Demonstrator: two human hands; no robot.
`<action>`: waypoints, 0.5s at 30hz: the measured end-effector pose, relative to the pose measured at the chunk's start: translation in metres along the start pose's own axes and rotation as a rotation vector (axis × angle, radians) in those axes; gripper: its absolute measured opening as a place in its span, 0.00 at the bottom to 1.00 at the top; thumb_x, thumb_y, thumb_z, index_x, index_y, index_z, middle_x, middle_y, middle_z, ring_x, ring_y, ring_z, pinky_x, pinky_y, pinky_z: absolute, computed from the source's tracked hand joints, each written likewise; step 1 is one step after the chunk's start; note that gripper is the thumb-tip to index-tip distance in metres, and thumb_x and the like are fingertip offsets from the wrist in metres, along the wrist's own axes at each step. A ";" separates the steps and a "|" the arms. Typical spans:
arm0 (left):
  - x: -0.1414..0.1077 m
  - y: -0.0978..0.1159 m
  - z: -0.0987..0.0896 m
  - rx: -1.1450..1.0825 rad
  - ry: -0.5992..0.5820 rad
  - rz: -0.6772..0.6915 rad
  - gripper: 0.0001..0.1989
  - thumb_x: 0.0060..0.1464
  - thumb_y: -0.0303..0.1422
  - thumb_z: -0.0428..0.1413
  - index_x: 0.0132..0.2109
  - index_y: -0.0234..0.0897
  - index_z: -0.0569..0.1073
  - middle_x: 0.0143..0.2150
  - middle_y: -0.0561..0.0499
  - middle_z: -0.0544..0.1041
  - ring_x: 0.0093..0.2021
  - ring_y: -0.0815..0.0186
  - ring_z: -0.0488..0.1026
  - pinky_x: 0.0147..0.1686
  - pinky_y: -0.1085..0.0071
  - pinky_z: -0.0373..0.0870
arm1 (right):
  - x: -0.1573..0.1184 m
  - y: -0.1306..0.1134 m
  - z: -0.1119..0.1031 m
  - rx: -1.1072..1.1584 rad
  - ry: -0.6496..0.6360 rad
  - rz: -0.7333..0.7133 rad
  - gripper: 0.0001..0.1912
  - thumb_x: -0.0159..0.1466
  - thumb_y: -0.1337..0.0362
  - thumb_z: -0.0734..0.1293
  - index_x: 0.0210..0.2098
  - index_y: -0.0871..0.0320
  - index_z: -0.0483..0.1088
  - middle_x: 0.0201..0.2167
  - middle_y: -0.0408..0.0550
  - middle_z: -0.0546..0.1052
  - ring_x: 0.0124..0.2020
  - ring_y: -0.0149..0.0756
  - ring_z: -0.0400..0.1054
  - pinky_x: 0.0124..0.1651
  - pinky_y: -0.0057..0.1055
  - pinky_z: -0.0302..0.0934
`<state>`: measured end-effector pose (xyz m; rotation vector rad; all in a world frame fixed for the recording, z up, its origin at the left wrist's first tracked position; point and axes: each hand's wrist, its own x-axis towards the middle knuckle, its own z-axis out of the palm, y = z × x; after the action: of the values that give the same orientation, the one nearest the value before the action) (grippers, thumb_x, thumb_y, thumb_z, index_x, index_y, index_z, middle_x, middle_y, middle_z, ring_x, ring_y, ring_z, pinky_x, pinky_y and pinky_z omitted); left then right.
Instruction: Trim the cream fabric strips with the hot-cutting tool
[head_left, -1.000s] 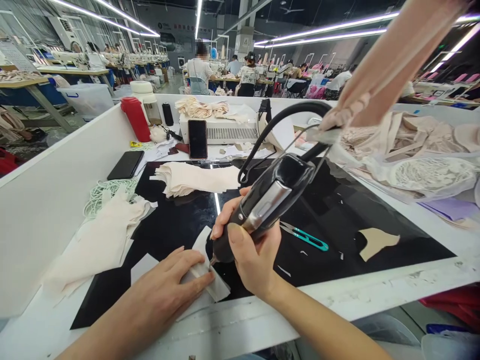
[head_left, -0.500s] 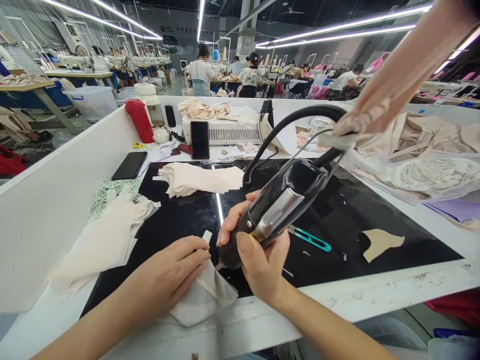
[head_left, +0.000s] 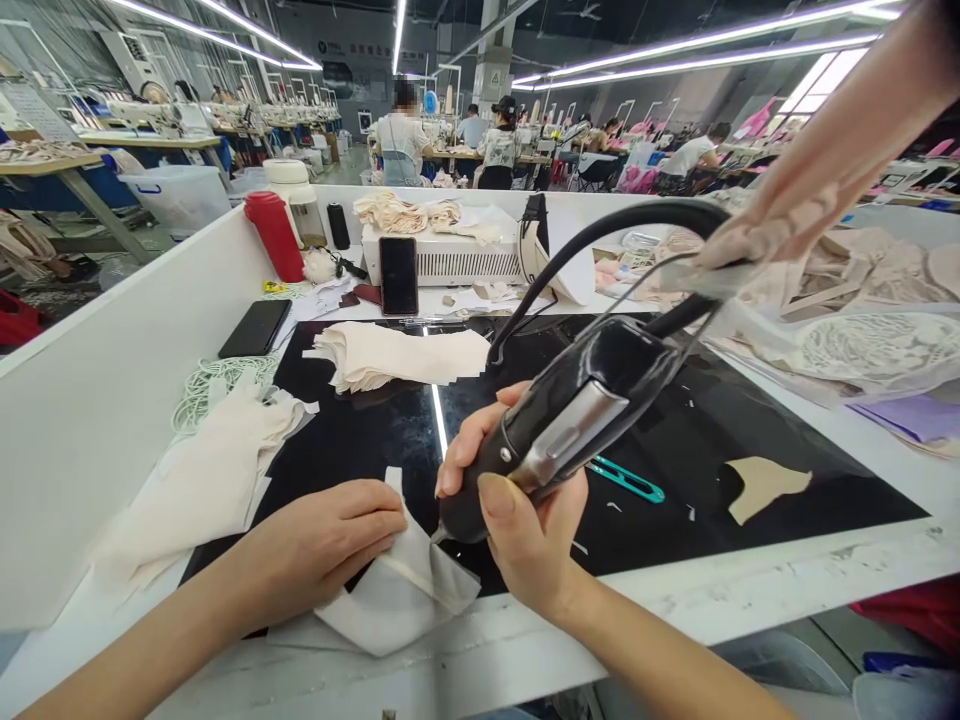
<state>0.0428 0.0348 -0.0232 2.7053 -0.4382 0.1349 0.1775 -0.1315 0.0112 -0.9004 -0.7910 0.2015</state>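
The blades of the turquoise thread snips (head_left: 628, 480) are hidden behind the right hand (head_left: 517, 500). The left hand (head_left: 341, 535) covers part of the sheer fabric (head_left: 390, 600), and the far-right workers (head_left: 694, 155) are too small to tell apart.

Bare left hand (head_left: 334, 545) and right hand (head_left: 529, 545), slim fingers (head_left: 371, 528), bare forearms (head_left: 656, 635).

Tube lights (head_left: 697, 62) over workbenches (head_left: 480, 156), with perhaps a grey wall (head_left: 375, 65).
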 end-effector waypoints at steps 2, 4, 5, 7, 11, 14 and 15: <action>-0.001 0.001 -0.001 0.001 -0.006 -0.006 0.14 0.75 0.29 0.45 0.58 0.41 0.73 0.55 0.46 0.75 0.55 0.63 0.75 0.58 0.68 0.74 | -0.001 0.000 0.000 0.010 -0.002 -0.007 0.20 0.66 0.53 0.73 0.47 0.49 0.59 0.32 0.39 0.72 0.23 0.29 0.67 0.27 0.29 0.67; -0.002 0.003 -0.003 0.014 -0.020 -0.006 0.14 0.74 0.31 0.47 0.60 0.43 0.72 0.56 0.46 0.75 0.53 0.62 0.75 0.55 0.68 0.76 | -0.001 0.001 0.001 0.027 0.000 0.002 0.19 0.66 0.54 0.73 0.47 0.49 0.60 0.32 0.39 0.73 0.24 0.29 0.67 0.26 0.29 0.67; -0.003 0.004 -0.003 0.029 -0.026 -0.001 0.15 0.74 0.32 0.48 0.61 0.44 0.72 0.56 0.46 0.75 0.52 0.61 0.76 0.53 0.68 0.76 | -0.002 0.001 0.001 0.037 0.004 0.011 0.19 0.66 0.54 0.73 0.47 0.49 0.60 0.32 0.39 0.72 0.24 0.29 0.68 0.26 0.28 0.67; -0.004 0.007 -0.002 0.074 -0.025 0.018 0.15 0.73 0.34 0.50 0.62 0.46 0.72 0.55 0.46 0.75 0.51 0.59 0.76 0.52 0.66 0.77 | -0.002 0.000 0.001 0.063 0.014 0.022 0.20 0.65 0.54 0.74 0.49 0.48 0.61 0.32 0.39 0.72 0.25 0.29 0.68 0.27 0.28 0.68; -0.008 0.011 0.004 0.158 0.008 0.045 0.17 0.72 0.35 0.51 0.64 0.47 0.71 0.56 0.45 0.74 0.54 0.56 0.75 0.61 0.56 0.72 | -0.002 0.000 -0.001 0.108 0.012 0.025 0.22 0.65 0.56 0.75 0.52 0.49 0.63 0.33 0.39 0.72 0.26 0.28 0.69 0.28 0.27 0.68; -0.010 0.013 0.008 0.172 -0.012 0.043 0.19 0.72 0.34 0.51 0.66 0.47 0.69 0.58 0.44 0.73 0.56 0.55 0.74 0.65 0.51 0.68 | 0.000 0.001 -0.001 0.106 0.008 0.036 0.21 0.65 0.56 0.75 0.51 0.48 0.63 0.33 0.39 0.73 0.25 0.28 0.68 0.26 0.27 0.67; -0.010 0.013 0.009 0.170 -0.019 0.037 0.19 0.72 0.34 0.51 0.66 0.47 0.68 0.57 0.44 0.73 0.56 0.55 0.74 0.65 0.50 0.68 | 0.001 0.002 -0.001 0.101 0.017 0.036 0.21 0.65 0.55 0.75 0.51 0.48 0.63 0.33 0.39 0.73 0.25 0.28 0.67 0.26 0.28 0.67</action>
<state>0.0298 0.0228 -0.0284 2.8681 -0.5034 0.1634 0.1789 -0.1302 0.0104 -0.8199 -0.7426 0.2629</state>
